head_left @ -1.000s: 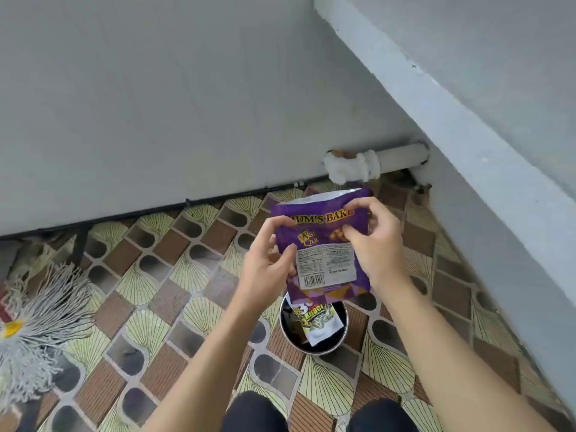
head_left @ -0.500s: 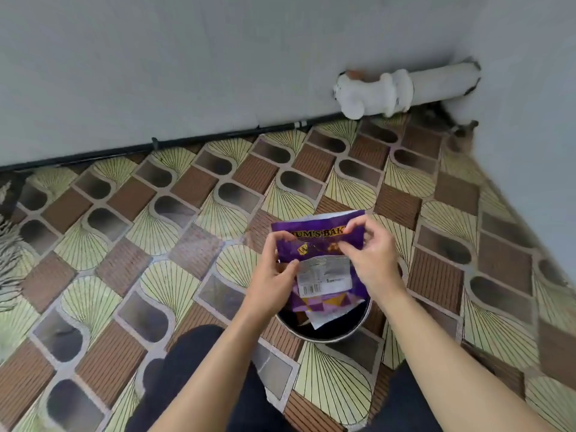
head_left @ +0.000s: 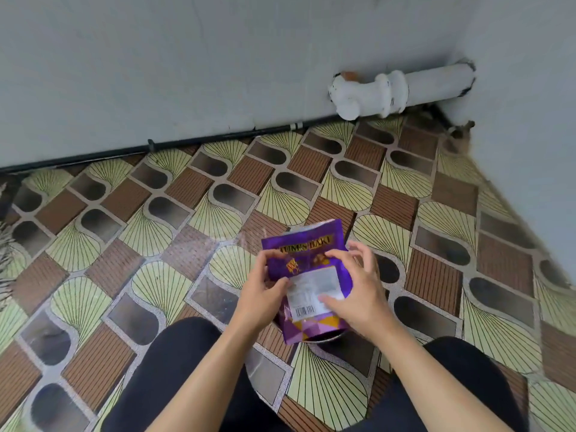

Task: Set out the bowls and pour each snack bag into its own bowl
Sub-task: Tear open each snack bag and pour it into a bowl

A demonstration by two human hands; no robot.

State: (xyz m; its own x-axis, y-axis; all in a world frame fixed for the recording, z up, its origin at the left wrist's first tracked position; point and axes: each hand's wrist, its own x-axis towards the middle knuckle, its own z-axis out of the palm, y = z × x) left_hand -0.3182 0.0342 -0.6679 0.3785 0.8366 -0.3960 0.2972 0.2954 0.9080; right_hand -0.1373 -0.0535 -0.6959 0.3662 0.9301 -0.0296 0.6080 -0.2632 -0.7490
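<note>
While the purple snack bag (head_left: 311, 263) hung upright just above the bowl (head_left: 327, 339), hiding most of it, both hands had it by its sides. The left hand (head_left: 261, 297) gripped the left edge with curled fingers and thumb. The right hand (head_left: 358, 297) pinched the other side, thumb on the white label and forefinger crooked onto the front, its remaining fingers fanned apart and clear. The bag looked like thin glossy foil: probably light, crinkly and slick, with brittle pieces inside that a hard squeeze could crush. The flat silvery strip along the top seemed the best place to take hold for tearing, though I could not tell whether it was already open. Only a sliver of the bowl's rim showed under the bag's bottom corner, so pouring would need careful aim. The patterned floor (head_left: 156, 229) offered plenty of room ahead and to the left. The wall (head_left: 530, 151) and white pipe (head_left: 374, 92) closed the far right corner, and the person's dark-clad knees (head_left: 174, 369) flanked the bowl.
</note>
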